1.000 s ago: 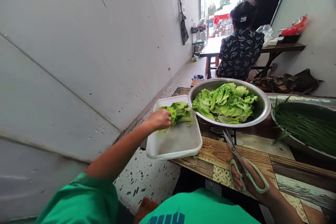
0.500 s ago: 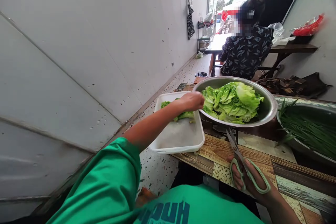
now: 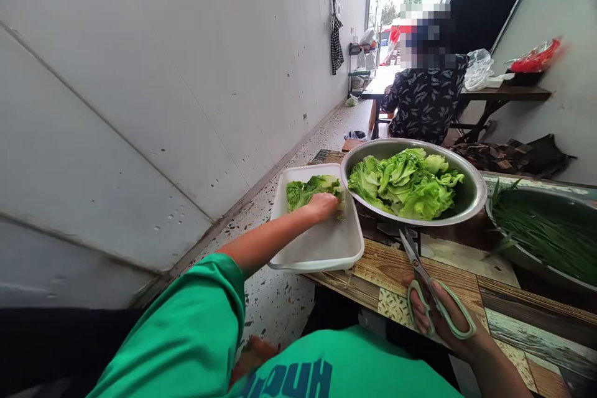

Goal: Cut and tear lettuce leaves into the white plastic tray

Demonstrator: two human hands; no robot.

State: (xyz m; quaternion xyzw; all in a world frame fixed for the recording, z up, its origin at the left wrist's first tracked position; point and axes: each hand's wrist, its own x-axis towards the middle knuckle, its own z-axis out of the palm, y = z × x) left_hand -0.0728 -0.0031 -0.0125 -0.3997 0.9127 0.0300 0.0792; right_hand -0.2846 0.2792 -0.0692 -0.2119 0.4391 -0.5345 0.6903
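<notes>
A person in a green shirt works at a patterned wooden table (image 3: 420,280), the right hand (image 3: 441,317) resting near its front edge with the fingers threaded through the pale green handles of a pair of scissors (image 3: 426,289). The grip is closed around the handles; the blades point away toward the bowls and lie nearly together. Farther out and to the left, the left hand (image 3: 323,205) reaches into a white plastic tray (image 3: 321,245) that overhangs the table's corner. Its fingers are curled down on a small heap of lettuce leaves (image 3: 305,189) at the tray's far end, the leaves lying under and just beyond the knuckles. Just beside the tray on its right stands a wide metal bowl (image 3: 469,196) piled with more green lettuce. At the right edge, a second metal basin (image 3: 522,252) holds long green chives (image 3: 543,233). Beyond the table, another person in a dark patterned top (image 3: 426,106) sits with their back turned at a bench table near the open doorway. A checked cloth (image 3: 336,43) hangs on the long white wall.
</notes>
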